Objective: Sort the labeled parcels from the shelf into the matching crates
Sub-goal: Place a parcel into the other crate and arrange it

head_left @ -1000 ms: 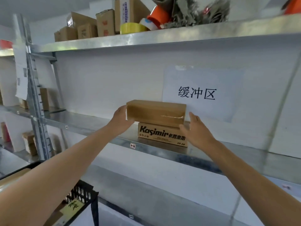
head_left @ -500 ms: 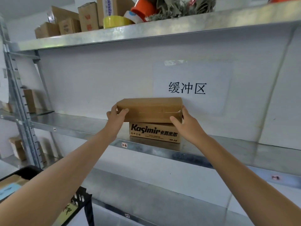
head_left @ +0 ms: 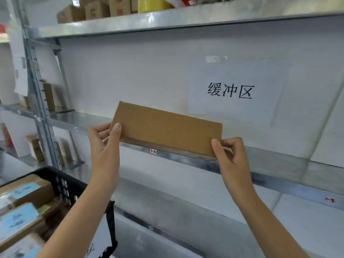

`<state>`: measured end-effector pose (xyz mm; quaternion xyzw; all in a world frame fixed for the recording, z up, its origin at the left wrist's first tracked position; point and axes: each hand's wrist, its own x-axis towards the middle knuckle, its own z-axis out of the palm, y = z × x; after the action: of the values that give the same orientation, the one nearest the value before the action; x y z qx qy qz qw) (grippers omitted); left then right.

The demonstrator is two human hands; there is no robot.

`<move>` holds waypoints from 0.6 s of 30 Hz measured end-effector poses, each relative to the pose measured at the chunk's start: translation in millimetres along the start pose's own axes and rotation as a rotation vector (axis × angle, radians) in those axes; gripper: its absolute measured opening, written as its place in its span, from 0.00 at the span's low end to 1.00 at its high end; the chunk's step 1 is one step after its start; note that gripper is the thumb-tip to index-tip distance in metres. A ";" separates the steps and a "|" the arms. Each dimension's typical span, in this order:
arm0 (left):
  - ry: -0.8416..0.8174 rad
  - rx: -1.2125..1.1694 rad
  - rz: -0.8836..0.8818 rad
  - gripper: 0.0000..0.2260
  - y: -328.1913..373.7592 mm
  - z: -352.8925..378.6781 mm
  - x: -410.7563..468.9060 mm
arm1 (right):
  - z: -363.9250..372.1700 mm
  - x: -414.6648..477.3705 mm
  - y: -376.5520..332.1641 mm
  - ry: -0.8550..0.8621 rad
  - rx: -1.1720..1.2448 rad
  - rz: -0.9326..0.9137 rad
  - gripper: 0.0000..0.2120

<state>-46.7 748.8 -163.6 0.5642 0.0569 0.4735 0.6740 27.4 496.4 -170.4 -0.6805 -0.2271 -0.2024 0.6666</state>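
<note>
While I hold the cardboard parcel (head_left: 167,129) out in front of the metal shelf (head_left: 279,164), its long axis runs left to right between my two hands, tilted a little so the right end sits lower than the left. In the head view, my left hand (head_left: 104,144) pinches the left end, thumb on the plain brown face turned toward me and fingers behind; my right hand (head_left: 230,155) is closed on the lower right corner the same way. So the parcel lies between the grips and just above them, clear of the shelf edge as far as I can tell, below the paper sign (head_left: 236,92) on the wall. No label shows on the face I see.

The black crate (head_left: 63,183) lies low on my left, nearer my left hand, with labeled parcels already inside. I judge the coming move to be a swing down and left, and the left hand leads it.
</note>
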 end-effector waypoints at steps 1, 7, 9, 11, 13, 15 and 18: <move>0.003 0.015 0.004 0.09 -1.6 -12.5 -8.2 | 3.3 -10.1 5.8 -0.008 0.012 0.015 0.15; -0.011 0.224 -0.009 0.14 -13.3 -84.6 -54.1 | 27.5 -58.7 36.1 -0.153 0.017 0.141 0.17; -0.062 0.325 -0.040 0.17 -21.5 -108.0 -71.7 | 38.0 -68.0 45.2 -0.206 -0.017 0.164 0.17; -0.063 0.372 -0.079 0.19 -29.8 -129.6 -88.6 | 48.2 -76.7 52.7 -0.257 -0.049 0.170 0.19; -0.023 0.370 -0.090 0.19 -34.0 -148.3 -101.2 | 57.5 -87.8 59.9 -0.317 -0.063 0.160 0.20; 0.014 0.379 -0.085 0.17 -33.4 -163.4 -108.4 | 66.5 -101.5 68.1 -0.369 -0.084 0.159 0.23; 0.055 0.399 -0.097 0.13 -31.0 -181.5 -114.6 | 80.5 -117.1 73.9 -0.398 -0.082 0.182 0.23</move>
<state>-202.2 799.2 -306.2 0.6702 0.1949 0.4351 0.5688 -27.4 571.6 -300.7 -0.7513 -0.2835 -0.0121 0.5959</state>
